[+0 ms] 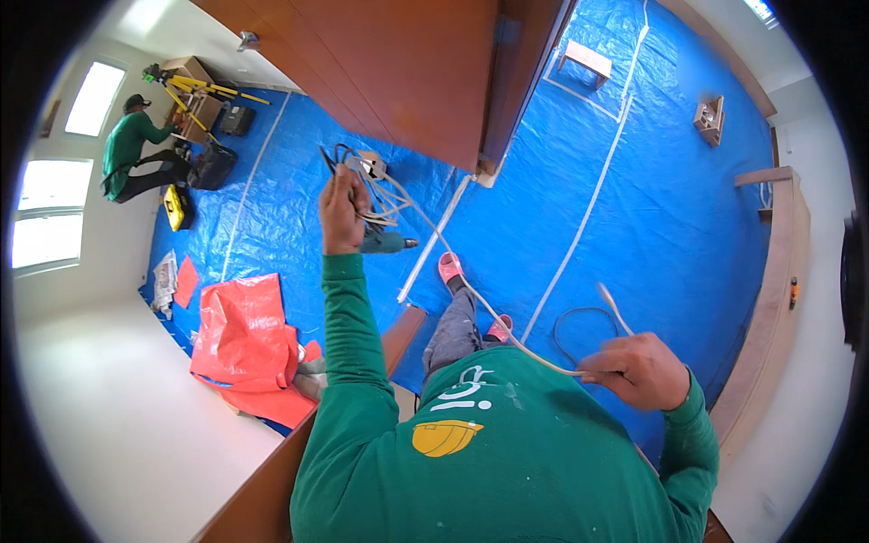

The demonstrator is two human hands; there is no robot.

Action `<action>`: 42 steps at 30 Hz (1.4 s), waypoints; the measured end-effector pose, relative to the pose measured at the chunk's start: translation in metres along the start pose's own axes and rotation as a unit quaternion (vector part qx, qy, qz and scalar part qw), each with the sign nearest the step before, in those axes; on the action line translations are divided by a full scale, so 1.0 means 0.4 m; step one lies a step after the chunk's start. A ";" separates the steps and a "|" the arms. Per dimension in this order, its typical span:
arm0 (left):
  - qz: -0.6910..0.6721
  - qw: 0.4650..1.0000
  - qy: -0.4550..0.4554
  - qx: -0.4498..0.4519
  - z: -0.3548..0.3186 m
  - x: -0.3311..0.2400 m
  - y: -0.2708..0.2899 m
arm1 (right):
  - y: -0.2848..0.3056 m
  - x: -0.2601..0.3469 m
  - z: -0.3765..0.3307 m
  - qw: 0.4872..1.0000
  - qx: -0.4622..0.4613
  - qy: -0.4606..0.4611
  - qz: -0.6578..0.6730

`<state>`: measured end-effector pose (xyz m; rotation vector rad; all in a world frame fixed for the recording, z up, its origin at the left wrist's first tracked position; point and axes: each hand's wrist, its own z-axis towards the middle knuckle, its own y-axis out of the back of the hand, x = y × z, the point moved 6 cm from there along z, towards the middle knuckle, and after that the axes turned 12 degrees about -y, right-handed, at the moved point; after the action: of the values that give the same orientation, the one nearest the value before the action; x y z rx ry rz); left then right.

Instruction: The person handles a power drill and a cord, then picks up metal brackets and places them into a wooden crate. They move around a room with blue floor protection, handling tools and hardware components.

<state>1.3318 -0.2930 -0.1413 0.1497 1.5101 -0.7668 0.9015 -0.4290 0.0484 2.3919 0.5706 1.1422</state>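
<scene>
Currently, the left grip [344, 206] is closed around the looped part of a pale cable [549, 366]; the right grip [643, 371] pinches the cable farther along, a length projecting beyond it; between the grips the cable runs in a slack curve; a teal drill [387, 242] shows just below the left grip; blue sheeting [670, 226] lies beneath.

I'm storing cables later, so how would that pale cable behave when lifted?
Probably floppy: the cable curves slackly between the left hand and the right hand. Likely a little springy too, as its free end juts out unsupported. Its loops may tangle, since they splay unevenly from the left hand.
</scene>
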 end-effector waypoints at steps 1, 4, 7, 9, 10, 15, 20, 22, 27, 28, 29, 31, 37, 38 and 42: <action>-0.025 1.000 0.016 -0.006 -0.011 0.033 0.000 | 0.024 0.048 0.041 1.000 0.009 0.013 -0.021; -0.078 0.996 0.045 -0.017 -0.028 0.099 -0.013 | 0.069 0.168 0.169 0.995 0.025 0.064 -0.074; -0.122 0.991 0.057 0.005 -0.036 0.144 -0.049 | 0.108 0.259 0.286 0.986 0.006 0.136 -0.095; -0.145 0.986 0.082 0.022 -0.043 0.179 -0.094 | 0.151 0.308 0.352 0.976 -0.043 0.197 -0.082; -0.152 0.984 0.090 0.028 -0.042 0.183 -0.110 | 0.180 0.333 0.388 0.974 -0.072 0.207 -0.060; -0.121 0.988 0.033 0.092 -0.043 0.259 -0.137 | 0.356 0.492 0.552 0.958 -0.123 0.259 -0.011; -0.155 0.967 0.185 0.087 -0.013 0.195 -0.234 | 0.493 0.494 0.748 0.936 -0.221 0.274 -0.010; -0.171 0.962 0.208 0.047 -0.004 0.174 -0.218 | 0.556 0.477 0.842 0.915 -0.291 0.269 -0.069; -0.164 0.969 0.183 -0.031 0.023 0.085 -0.121 | 0.589 0.443 1.064 0.920 -0.275 0.273 -0.055; -0.152 0.971 0.179 -0.044 0.025 0.045 -0.119 | 0.587 0.442 1.097 0.926 -0.260 0.271 -0.050; -0.138 0.973 0.175 -0.055 0.028 0.015 -0.110 | 0.589 0.441 1.121 0.932 -0.244 0.262 -0.055; -0.083 0.980 0.168 -0.067 0.013 -0.022 -0.075 | 0.587 0.471 1.155 0.943 -0.205 0.253 -0.069; 0.041 0.974 0.184 -0.122 -0.064 -0.065 0.095 | 0.590 0.727 1.056 0.918 0.059 0.358 -0.160; 0.049 0.973 0.188 -0.122 -0.073 -0.070 0.116 | 0.573 0.763 1.079 0.916 0.042 0.367 -0.155; 0.060 0.980 0.116 -0.148 -0.060 -0.129 0.175 | 0.469 0.858 1.353 0.930 0.009 0.355 -0.095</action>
<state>1.3555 -0.2085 -0.1216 0.1078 1.8005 -0.4316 1.5644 -0.5093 0.0543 1.8263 1.0093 1.9079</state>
